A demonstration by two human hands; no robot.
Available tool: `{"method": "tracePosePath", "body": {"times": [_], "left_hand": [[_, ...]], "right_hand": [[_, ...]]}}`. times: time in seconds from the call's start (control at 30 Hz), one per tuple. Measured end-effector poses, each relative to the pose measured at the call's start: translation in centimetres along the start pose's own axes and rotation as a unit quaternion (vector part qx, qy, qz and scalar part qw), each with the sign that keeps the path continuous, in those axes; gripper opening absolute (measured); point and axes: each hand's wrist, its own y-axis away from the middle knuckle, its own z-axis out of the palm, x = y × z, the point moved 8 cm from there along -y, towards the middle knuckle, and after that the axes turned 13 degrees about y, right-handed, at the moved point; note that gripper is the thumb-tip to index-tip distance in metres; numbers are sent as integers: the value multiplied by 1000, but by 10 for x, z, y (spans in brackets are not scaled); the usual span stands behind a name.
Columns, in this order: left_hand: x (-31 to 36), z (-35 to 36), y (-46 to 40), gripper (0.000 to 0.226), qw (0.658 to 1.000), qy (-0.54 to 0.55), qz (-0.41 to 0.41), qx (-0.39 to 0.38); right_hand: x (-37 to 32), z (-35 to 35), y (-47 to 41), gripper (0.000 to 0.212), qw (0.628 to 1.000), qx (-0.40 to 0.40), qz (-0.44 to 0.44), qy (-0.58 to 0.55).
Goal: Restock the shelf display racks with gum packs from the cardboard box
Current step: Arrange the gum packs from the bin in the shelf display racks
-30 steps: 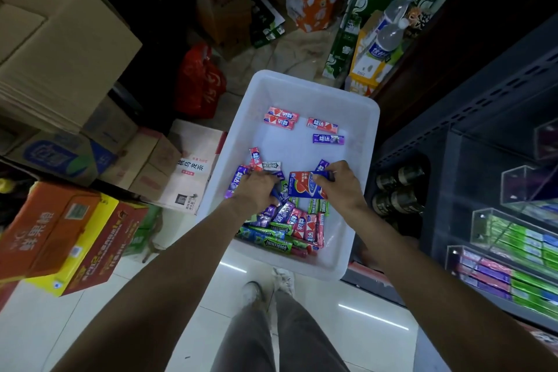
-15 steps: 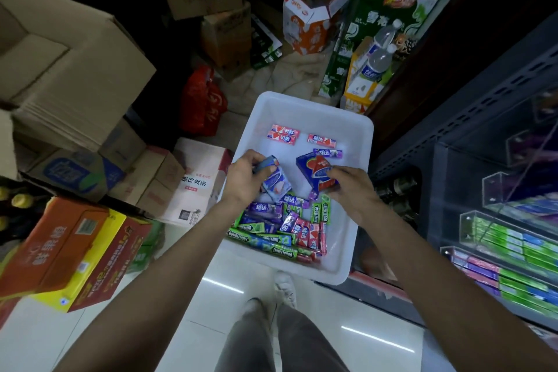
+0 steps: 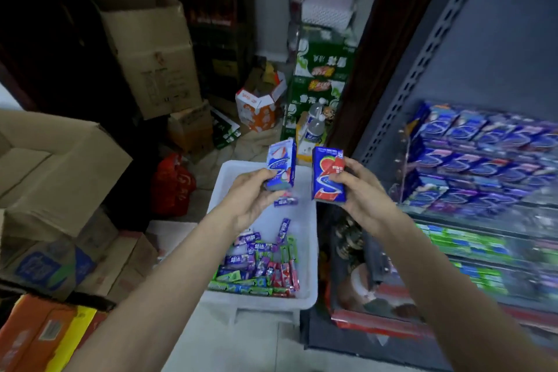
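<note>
Both hands raised — left hand (image 3: 252, 196) fingers clamp pale gum pack (image 3: 281, 167); right hand (image 3: 360, 192) grips blue pack (image 3: 326, 174)

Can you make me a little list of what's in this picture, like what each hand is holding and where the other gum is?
left hand: holds the blue and white gum box upright
right hand: holds the blue and red gum box upright
white bin: on the floor, below both hands
loose gum packs: piled at the near end of the bin, purple, green and red
shelf rack: at the right, rows of blue gum boxes, green packs lower down
cardboard boxes: stacked at the left and behind
</note>
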Motion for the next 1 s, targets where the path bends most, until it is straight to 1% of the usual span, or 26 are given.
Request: {"method": "tracePosePath", "body": {"times": [0.07, 0.2, 0.3, 0.37, 0.47, 0.6, 0.67, 0.73, 0.8, 0.87, 0.93, 1.0], "left_hand": [[-8, 34, 3, 7, 999, -22, -7, -33], [-34, 107, 10, 9, 990, -80, 9, -114], [-61, 156, 16, 14, 979, -116, 30, -162], [-82, 185, 20, 17, 974, -137, 40, -177], [-115, 225, 25, 20, 967, -171, 56, -180], [-162, 273, 29, 21, 967, -182, 69, -165], [-185, 292, 29, 20, 971, -170, 72, -154], [-205, 308, 27, 19, 972, -170, 76, -144], [-217, 321, 24, 20, 972, -170, 91, -131], [-226, 331, 23, 19, 975, -156, 104, -117], [-231, 336, 23, 20, 977, -148, 117, -102], [-231, 337, 24, 20, 976, -151, 131, -86]], "right_hand": [[-19, -24, 12, 42, 999, 25, -31, -10], [-49, -81, 41, 36, 994, 64, -77, -33], [-62, -128, 64, 30, 992, 86, -90, -36], [-67, -163, 76, 32, 991, 95, -88, -23], [-71, -219, 89, 40, 992, 108, -71, -3], [-79, -288, 99, 59, 994, 75, -78, -2], [-83, -323, 100, 67, 993, 62, -87, 44], [-88, -360, 98, 72, 982, 79, -96, 143], [-100, -394, 96, 72, 944, 123, -124, 278], [-112, -418, 92, 58, 895, 165, -150, 388], [-117, -427, 86, 38, 874, 162, -167, 426], [-114, -419, 77, 33, 863, 129, -181, 453]]}}
